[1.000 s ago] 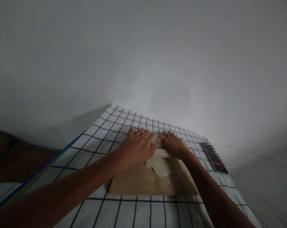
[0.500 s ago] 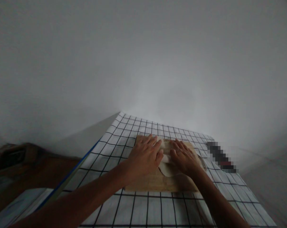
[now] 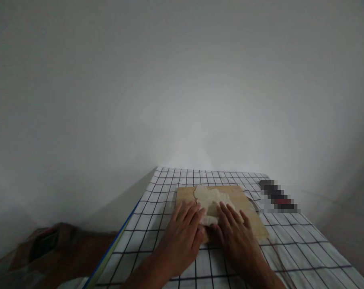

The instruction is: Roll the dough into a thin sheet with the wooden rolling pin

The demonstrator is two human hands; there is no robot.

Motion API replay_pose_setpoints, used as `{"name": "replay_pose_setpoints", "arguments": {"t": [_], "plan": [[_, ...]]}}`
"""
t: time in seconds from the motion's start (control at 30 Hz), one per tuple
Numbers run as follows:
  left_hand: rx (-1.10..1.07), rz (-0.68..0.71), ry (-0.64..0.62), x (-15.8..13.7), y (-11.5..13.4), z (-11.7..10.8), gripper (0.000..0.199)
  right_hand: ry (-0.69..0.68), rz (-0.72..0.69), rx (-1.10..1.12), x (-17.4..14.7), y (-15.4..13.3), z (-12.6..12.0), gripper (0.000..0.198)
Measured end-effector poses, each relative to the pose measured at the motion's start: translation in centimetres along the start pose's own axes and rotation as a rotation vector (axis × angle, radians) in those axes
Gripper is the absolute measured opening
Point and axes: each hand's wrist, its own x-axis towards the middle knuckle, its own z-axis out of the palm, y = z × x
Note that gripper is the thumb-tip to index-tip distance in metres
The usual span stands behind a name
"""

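Note:
A flattened, pale sheet of dough (image 3: pixel 210 197) with an uneven edge lies on a wooden board (image 3: pixel 254 224). My left hand (image 3: pixel 183 233) rests on the board's near left part, its fingers stretched out flat and their tips by the dough. On the right, my right hand (image 3: pixel 234 233) lies palm down with fingers spread, its fingertips over the dough's near edge. Between both hands shows a pale, roll-shaped piece (image 3: pixel 209 220); whether it is folded dough or a rolling pin I cannot tell. My palms hide what lies under them.
A white tablecloth with black grid lines (image 3: pixel 158 208) covers the table under the board. A round-rimmed item (image 3: pixel 253 204) shows partly at the board's right edge. Farther right lies a blurred-out dark object (image 3: pixel 277 196). Behind the table rises a plain wall (image 3: pixel 182 100); brown furniture (image 3: pixel 49 245) stands low at left.
Both hands have moved back toward me, from the board's far part to its near edge. More of the dough's far side shows now. The camera view has tilted up.

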Motion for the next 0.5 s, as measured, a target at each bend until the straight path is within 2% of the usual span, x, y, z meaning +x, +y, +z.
{"name": "replay_pose_setpoints", "arguments": {"t": [0.1,0.2,0.3,0.4,0.5], "plan": [[-0.025,-0.009,-0.030,-0.8,0.0,-0.3,0.046,0.024,-0.020,-0.007,-1.1,-0.4,-0.7,0.037],[-0.056,-0.012,-0.058,-1.5,-0.1,-0.7,0.046,0.011,0.058,-0.025,-1.8,-0.3,-1.3,0.023],[-0.121,-0.005,-0.066,-2.1,-0.2,-1.1,0.043,-0.054,0.040,-0.011,-2.8,0.6,-0.6,0.014],[-0.253,-0.072,0.016,-1.9,-1.4,-1.7,0.039,-0.152,0.054,0.090,-4.4,2.0,0.7,0.018],[-0.430,-0.243,0.142,0.4,-4.2,-2.0,0.039,-0.028,0.165,0.190,-5.6,3.6,0.8,0.023]]}}
